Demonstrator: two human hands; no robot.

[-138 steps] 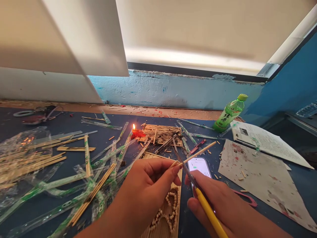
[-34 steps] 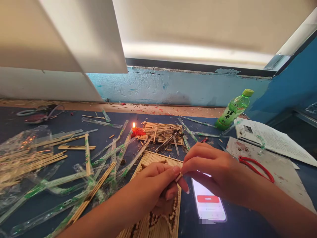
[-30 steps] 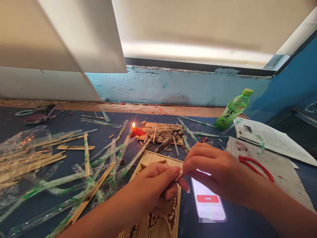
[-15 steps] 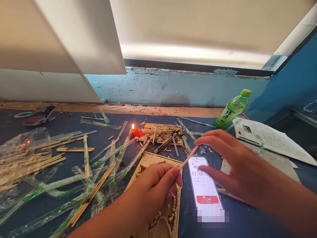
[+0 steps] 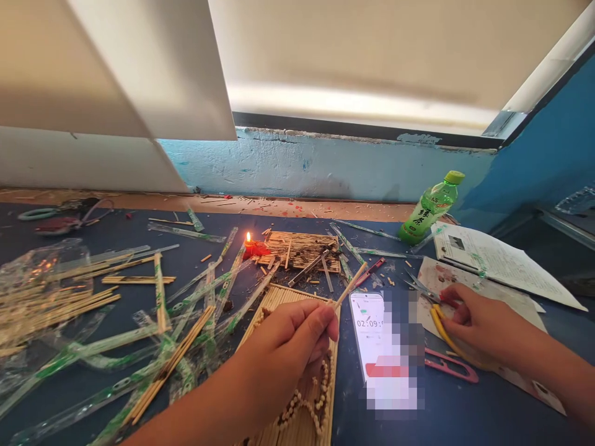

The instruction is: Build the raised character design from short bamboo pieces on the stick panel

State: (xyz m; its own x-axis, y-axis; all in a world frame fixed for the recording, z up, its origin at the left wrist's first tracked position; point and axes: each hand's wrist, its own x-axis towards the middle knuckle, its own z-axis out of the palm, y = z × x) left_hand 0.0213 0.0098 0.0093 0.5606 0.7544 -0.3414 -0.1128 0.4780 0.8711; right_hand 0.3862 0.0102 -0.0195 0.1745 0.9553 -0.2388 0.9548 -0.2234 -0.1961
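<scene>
My left hand (image 5: 304,334) is closed in a pinch around a thin wooden chopstick (image 5: 352,285), whose free end points up and right. Below that hand lies a panel of side-by-side sticks (image 5: 320,402), with curved lines of small pale pieces (image 5: 297,402) on it; my hand and forearm cover part of it. At the right, my right hand (image 5: 474,316) has its fingers around what look like pliers with a yellow handle (image 5: 444,328). Their metal jaws are apart and point up-left, over a stained sheet (image 5: 502,303).
A lit red candle (image 5: 251,246) burns beside a smaller, scorched stick panel (image 5: 302,248). Chopsticks (image 5: 171,365) and plastic sleeves (image 5: 121,353) litter the left. A phone (image 5: 367,334), a red-handled cutter (image 5: 453,365), a green bottle (image 5: 430,210) and an open book (image 5: 502,266) stand or lie rightward.
My right hand has left the chopstick's upper end and moved right and down onto the pliers. My left hand still pinches the chopstick, which now tilts more steeply.
</scene>
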